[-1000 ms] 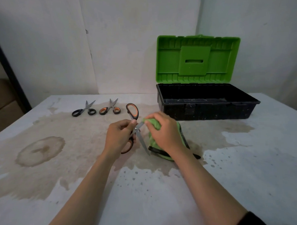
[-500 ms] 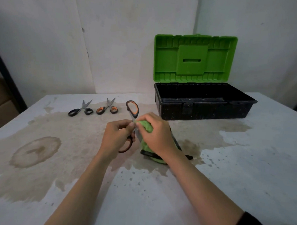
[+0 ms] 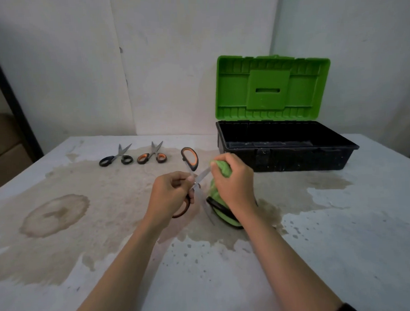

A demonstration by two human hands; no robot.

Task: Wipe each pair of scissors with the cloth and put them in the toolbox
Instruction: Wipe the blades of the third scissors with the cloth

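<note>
A stained white table point(image 3: 344, 243) fills the view, with an open toolbox point(image 3: 293, 158) at the far right, its green lid raised and no scissors visible inside. Near the middle, the left hand point(image 3: 170, 196) pinches a large pair of opened scissors point(image 3: 190, 157) at the pivot, while the right hand point(image 3: 233, 184) grips a green cloth point(image 3: 223, 168) bunched around one blade. The black-handled scissors point(image 3: 116, 157) and the small orange scissors point(image 3: 152, 155) lie at the far left, so wiping appears to be on the first pair, with all three yet to be boxed.

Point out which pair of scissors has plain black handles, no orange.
The leftmost scissors, lying on the table. The middle scissors and the held scissors both show orange in their handles.
</note>
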